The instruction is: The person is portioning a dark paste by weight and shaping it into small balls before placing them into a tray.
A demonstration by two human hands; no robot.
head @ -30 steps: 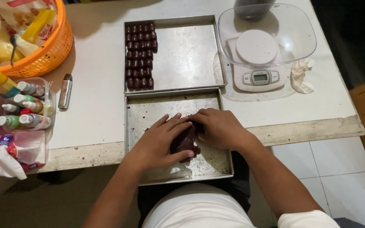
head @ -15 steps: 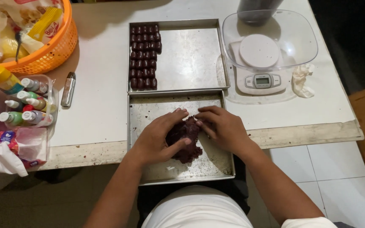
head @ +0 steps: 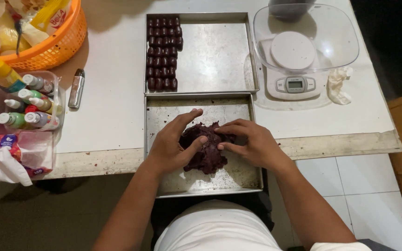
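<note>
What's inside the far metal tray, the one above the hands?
The far tray holds neat rows of small dark brown pieces along its left side; the rest is bare metal. What lies beneath the pieces is hidden.

L hand (head: 175, 142) & R hand (head: 252, 142) side by side, palms down, fingers curled inward (thumbs nearly meeting).

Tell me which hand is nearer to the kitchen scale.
Right. The right hand rests on the dark dough, below the kitchen scale; the left hand sits farther left on the dough.
</note>
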